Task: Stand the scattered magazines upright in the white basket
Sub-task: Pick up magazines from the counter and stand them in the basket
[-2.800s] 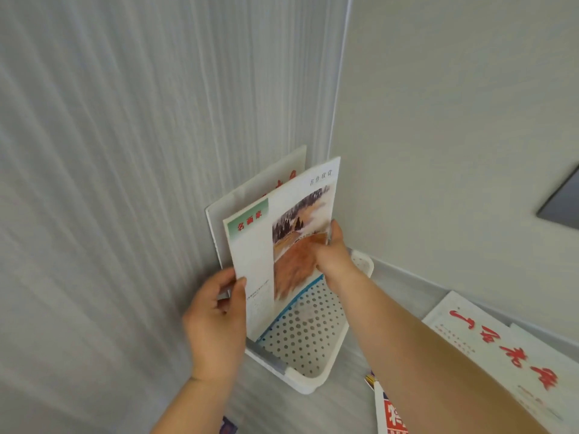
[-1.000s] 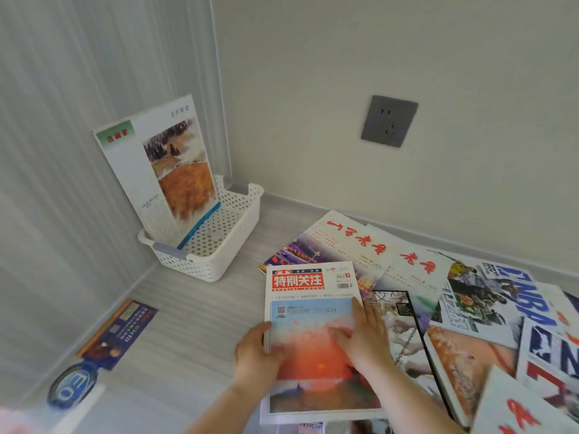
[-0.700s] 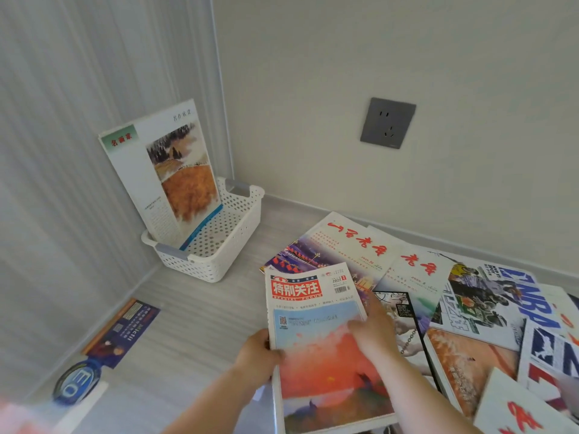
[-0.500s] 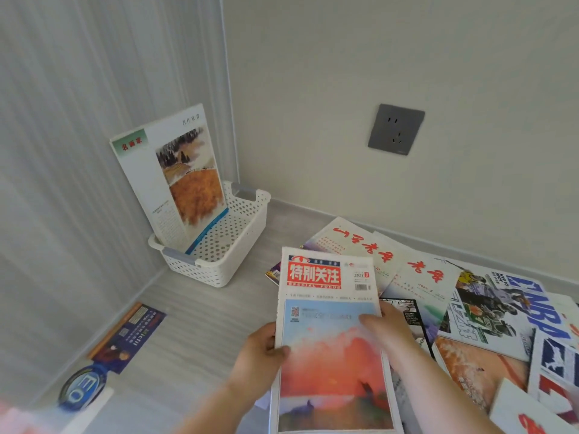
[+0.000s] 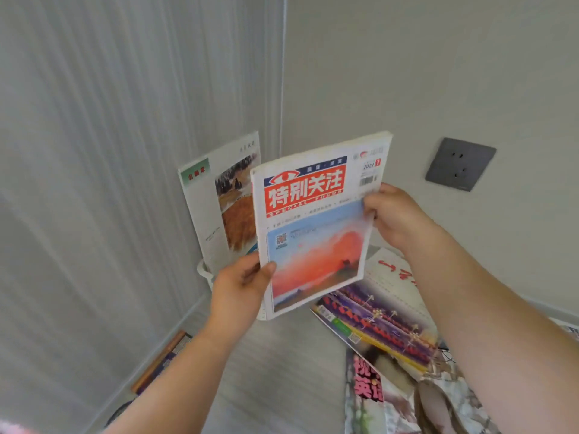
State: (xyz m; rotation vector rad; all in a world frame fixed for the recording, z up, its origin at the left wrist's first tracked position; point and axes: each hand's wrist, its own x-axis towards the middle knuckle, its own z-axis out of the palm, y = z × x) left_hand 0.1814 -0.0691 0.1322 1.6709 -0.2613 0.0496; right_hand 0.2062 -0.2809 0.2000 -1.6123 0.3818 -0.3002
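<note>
I hold a magazine with a red title block and a sunset cover (image 5: 316,223) upright in the air, in front of the corner. My left hand (image 5: 241,286) grips its lower left edge, and my right hand (image 5: 391,217) grips its right edge. Behind it a magazine with a green label and a landscape picture (image 5: 219,202) stands upright in the white basket (image 5: 203,270). The held magazine and my left hand hide nearly all of the basket; only a bit of its rim shows.
Several magazines lie flat on the floor at the right, among them a white one with red characters (image 5: 391,277) and a purple one (image 5: 376,324). Another magazine (image 5: 159,361) lies by the left wall. A grey wall socket (image 5: 460,164) sits at the right.
Both hands have lifted the sunset magazine off the floor pile and carried it up and left, toward the basket. The view has swung to the corner.
</note>
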